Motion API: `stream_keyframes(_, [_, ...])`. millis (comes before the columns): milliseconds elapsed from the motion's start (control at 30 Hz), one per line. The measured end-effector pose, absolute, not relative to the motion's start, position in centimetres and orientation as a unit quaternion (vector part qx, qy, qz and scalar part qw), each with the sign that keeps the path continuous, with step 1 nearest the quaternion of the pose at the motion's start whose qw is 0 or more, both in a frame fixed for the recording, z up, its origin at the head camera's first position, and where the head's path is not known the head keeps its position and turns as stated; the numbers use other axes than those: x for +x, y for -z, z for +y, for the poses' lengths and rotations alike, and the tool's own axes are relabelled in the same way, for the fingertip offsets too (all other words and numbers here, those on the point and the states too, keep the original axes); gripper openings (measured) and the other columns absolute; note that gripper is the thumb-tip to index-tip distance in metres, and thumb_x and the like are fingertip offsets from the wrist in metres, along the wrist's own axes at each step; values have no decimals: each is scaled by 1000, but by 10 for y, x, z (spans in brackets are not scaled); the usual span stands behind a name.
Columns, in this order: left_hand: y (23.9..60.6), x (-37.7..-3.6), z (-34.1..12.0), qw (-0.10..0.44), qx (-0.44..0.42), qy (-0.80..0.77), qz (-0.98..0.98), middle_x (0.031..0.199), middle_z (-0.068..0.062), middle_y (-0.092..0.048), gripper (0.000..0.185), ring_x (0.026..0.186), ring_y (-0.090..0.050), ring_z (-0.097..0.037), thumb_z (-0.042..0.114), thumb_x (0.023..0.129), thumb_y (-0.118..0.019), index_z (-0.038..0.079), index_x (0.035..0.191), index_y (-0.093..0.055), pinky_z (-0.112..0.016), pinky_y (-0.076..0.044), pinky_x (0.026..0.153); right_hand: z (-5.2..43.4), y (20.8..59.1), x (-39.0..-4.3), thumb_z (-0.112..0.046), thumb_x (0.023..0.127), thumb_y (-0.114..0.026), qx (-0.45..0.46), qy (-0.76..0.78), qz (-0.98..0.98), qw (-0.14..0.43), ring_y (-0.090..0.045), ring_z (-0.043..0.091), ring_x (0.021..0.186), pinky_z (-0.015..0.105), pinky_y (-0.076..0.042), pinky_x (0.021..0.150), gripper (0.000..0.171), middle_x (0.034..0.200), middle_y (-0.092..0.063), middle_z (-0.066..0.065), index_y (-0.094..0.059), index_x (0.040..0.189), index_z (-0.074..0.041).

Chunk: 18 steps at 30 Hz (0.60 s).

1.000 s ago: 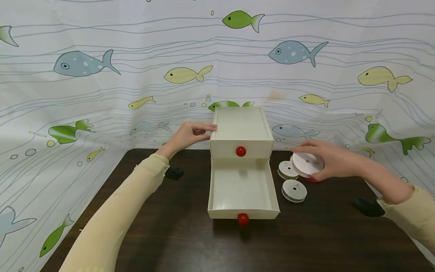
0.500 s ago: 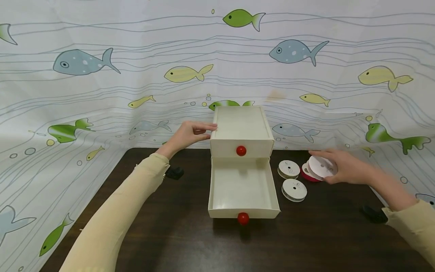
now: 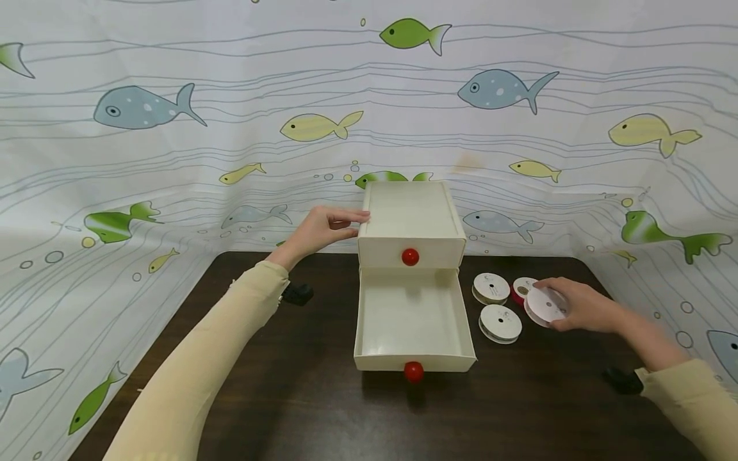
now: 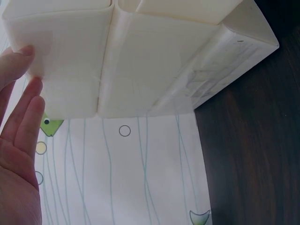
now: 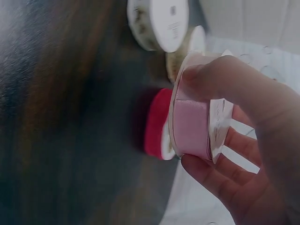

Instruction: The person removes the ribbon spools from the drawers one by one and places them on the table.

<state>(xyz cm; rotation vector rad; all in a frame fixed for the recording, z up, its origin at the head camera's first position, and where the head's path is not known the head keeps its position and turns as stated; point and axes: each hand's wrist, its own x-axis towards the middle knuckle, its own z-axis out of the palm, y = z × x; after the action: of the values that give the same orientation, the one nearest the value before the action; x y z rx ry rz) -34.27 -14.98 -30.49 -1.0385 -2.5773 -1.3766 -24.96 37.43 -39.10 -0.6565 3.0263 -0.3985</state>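
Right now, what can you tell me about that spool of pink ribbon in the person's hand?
The pink ribbon spool is a flat reel: two white, card-like round sides with pale pink ribbon wound between them. One side shows a small centre hole and faint print. The right hand holds it tilted, thumb on one edge and fingers on the other, just above the dark table. It sits beside a red ribbon spool and seems to lean against it, right of two white-sided spools lying flat.

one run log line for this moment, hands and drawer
left hand: rests on drawer box side | right hand: grips pink ribbon spool | bottom drawer: open | red ribbon spool: on table
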Motion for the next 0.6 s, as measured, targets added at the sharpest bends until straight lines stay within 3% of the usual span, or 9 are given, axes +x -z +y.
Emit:
stream_keyframes(267, [306,-343,-147,17,-324,442,-836,141,-13,-59,35,135,-54,-28,0,92,-66,3,127,-67,-48,-48,108,383,414,-256,-30,68,-89,-195,129,971,50,-55,28,98,34,-49,73,77,125,-59,24,-56,132,-4])
stream_keyframes(467, [307,-343,-149,24,-332,443,-833,139,-7,-62,34,133,-56,-23,7,92,-68,11,125,-70,-46,-49,108,386,420,-256,-32,67,-88,-190,132,971,57,-56,30,98,41,-52,75,82,124,-59,26,-53,136,-5])
stream_keyframes(600, [307,-343,-150,26,-334,444,-831,138,-5,-63,33,132,-57,-22,9,92,-69,14,125,-71,-43,-51,107,386,422,-252,-33,68,-88,-190,135,971,62,-56,28,98,37,-51,74,85,123,-59,24,-51,140,-6])
